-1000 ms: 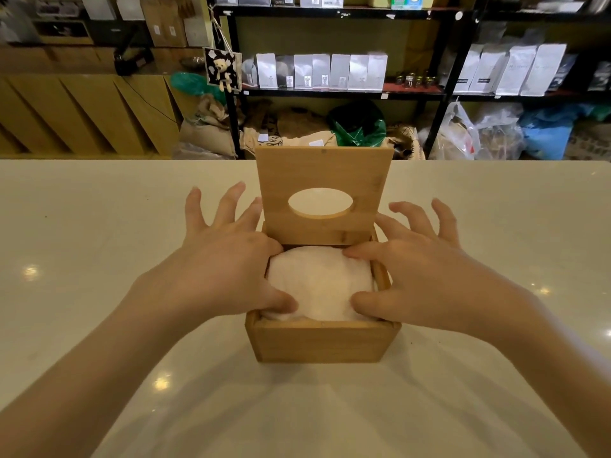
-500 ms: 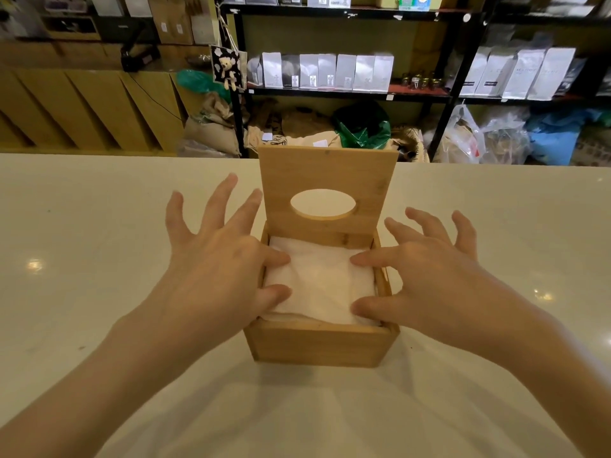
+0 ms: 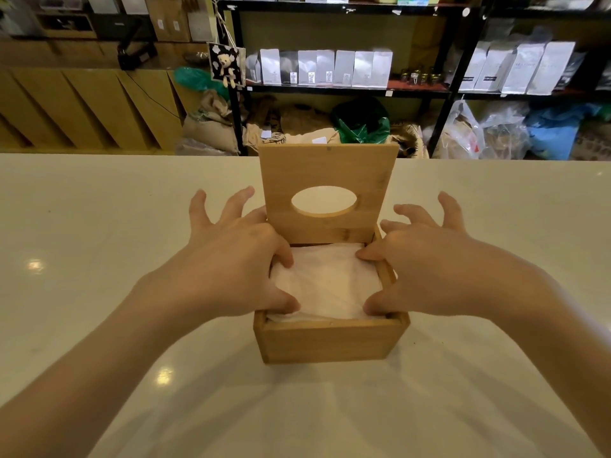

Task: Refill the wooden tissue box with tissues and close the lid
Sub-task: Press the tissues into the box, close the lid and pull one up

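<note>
A wooden tissue box (image 3: 327,340) stands in the middle of the white counter. Its hinged lid (image 3: 327,166) is upright at the back and has an oval hole. A stack of white tissues (image 3: 325,282) fills the box almost to the rim. My left hand (image 3: 228,266) rests over the box's left wall, thumb and forefinger pressing on the left edge of the tissues. My right hand (image 3: 426,266) mirrors it on the right wall, thumb and forefinger on the right edge of the stack. The other fingers of both hands are spread.
The white counter (image 3: 99,242) stretches wide around the box. Behind its far edge stand black shelves (image 3: 344,89) with silver pouches, sacks and plastic bags on the floor, and wooden panelling at the left.
Both hands have slid outward from the top of the tissues to the box's side walls. The stack now sits lower and flatter in the box. The lid has stayed upright.
</note>
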`<act>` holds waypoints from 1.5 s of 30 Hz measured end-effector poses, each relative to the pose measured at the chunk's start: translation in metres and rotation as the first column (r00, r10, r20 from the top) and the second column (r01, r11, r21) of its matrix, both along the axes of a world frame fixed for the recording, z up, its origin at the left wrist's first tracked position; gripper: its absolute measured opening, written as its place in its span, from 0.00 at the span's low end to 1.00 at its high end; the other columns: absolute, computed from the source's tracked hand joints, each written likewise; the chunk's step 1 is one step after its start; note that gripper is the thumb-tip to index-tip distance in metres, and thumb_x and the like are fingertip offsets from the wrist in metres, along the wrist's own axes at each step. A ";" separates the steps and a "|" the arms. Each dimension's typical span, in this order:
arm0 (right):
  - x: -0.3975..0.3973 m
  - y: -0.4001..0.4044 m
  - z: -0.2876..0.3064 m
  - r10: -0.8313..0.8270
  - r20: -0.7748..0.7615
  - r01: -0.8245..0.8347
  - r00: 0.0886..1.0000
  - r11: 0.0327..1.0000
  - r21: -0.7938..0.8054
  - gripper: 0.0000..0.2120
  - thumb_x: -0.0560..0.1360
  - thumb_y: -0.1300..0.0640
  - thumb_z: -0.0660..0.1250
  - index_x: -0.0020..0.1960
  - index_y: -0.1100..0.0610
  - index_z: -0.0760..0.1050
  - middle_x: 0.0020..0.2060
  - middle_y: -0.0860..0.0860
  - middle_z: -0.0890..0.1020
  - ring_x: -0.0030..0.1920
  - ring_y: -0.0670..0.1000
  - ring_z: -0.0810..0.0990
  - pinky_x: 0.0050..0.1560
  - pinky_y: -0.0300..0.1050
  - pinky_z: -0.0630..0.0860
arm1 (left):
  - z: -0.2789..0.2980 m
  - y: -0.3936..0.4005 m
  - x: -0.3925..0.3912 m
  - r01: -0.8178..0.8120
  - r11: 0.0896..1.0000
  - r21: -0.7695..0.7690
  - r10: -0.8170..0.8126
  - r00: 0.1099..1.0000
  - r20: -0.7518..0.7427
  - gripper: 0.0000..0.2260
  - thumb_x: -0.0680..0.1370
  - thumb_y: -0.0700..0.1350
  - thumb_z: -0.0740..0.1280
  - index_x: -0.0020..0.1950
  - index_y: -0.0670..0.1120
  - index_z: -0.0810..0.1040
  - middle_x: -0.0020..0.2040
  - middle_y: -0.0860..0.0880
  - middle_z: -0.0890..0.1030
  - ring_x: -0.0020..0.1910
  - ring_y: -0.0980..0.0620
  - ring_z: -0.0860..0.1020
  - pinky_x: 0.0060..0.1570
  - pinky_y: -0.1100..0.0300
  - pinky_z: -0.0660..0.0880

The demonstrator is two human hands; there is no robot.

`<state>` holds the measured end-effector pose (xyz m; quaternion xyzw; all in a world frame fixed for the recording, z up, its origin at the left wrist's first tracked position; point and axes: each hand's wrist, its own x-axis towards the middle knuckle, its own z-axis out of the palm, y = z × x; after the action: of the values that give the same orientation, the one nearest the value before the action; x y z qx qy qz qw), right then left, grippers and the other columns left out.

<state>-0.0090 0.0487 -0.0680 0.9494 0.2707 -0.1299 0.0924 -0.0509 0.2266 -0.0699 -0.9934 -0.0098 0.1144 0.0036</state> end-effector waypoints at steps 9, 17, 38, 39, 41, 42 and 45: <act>0.000 -0.001 0.006 -0.014 -0.088 0.017 0.996 0.999 0.041 0.27 0.67 0.41 0.68 0.65 0.43 0.69 0.66 0.52 0.70 0.73 0.57 0.50 0.68 0.66 0.32 | 0.000 -0.006 -0.007 -0.028 0.977 0.213 0.029 1.000 -0.003 0.28 0.67 0.67 0.64 0.65 0.58 0.70 0.77 0.51 0.48 0.73 0.44 0.34 0.65 0.31 0.34; 0.000 0.009 -0.001 0.014 0.016 -0.013 1.000 0.996 -0.083 0.15 0.69 0.53 0.66 0.55 0.52 0.73 0.53 0.52 0.76 0.68 0.59 0.61 0.66 0.71 0.36 | -0.004 -0.007 0.003 0.012 0.969 0.245 0.010 0.996 -0.088 0.24 0.66 0.58 0.70 0.60 0.55 0.73 0.75 0.49 0.54 0.73 0.42 0.34 0.61 0.27 0.33; 0.001 0.008 -0.010 -0.063 -0.126 0.098 0.990 0.949 0.301 0.33 0.65 0.36 0.68 0.67 0.36 0.62 0.69 0.48 0.64 0.72 0.56 0.52 0.70 0.66 0.50 | 0.003 0.011 0.001 -0.072 0.974 -0.213 0.023 0.974 -0.224 0.41 0.55 0.74 0.57 0.67 0.66 0.61 0.77 0.53 0.51 0.75 0.51 0.40 0.73 0.45 0.44; 0.001 0.008 -0.011 -0.062 -0.126 0.097 0.990 0.949 0.299 0.33 0.65 0.37 0.69 0.67 0.36 0.62 0.70 0.47 0.63 0.73 0.57 0.51 0.70 0.66 0.49 | 0.003 0.010 0.001 -0.092 0.969 -0.228 0.046 0.979 -0.197 0.39 0.55 0.74 0.56 0.66 0.66 0.63 0.77 0.53 0.52 0.75 0.50 0.41 0.73 0.45 0.45; 0.001 0.007 -0.012 -0.056 -0.121 0.091 0.991 0.950 0.299 0.34 0.64 0.37 0.69 0.67 0.36 0.62 0.70 0.48 0.62 0.73 0.57 0.49 0.70 0.67 0.48 | 0.000 0.006 0.000 -0.087 0.978 -0.187 0.063 0.989 -0.130 0.32 0.62 0.71 0.61 0.65 0.65 0.66 0.77 0.52 0.52 0.75 0.48 0.42 0.72 0.41 0.44; 0.001 0.006 -0.012 -0.053 -0.119 0.087 0.991 0.951 0.298 0.34 0.64 0.38 0.70 0.68 0.36 0.62 0.70 0.48 0.62 0.74 0.57 0.48 0.70 0.67 0.47 | -0.003 0.003 0.000 -0.078 0.987 -0.143 0.065 0.993 -0.096 0.29 0.65 0.68 0.63 0.64 0.64 0.68 0.77 0.51 0.52 0.75 0.47 0.41 0.70 0.39 0.43; 0.001 0.005 -0.013 -0.044 -0.121 0.078 0.992 0.953 0.292 0.35 0.64 0.37 0.70 0.68 0.36 0.61 0.71 0.48 0.61 0.74 0.57 0.48 0.70 0.69 0.47 | -0.009 -0.004 -0.001 -0.075 0.997 -0.035 0.073 0.996 -0.055 0.26 0.65 0.65 0.67 0.61 0.59 0.73 0.76 0.50 0.53 0.75 0.45 0.40 0.67 0.32 0.43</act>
<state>-0.0083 0.0534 -0.0811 0.9515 0.2625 -0.1440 -0.0703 -0.0519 0.2228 -0.0785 -0.9888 -0.0443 0.1414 -0.0190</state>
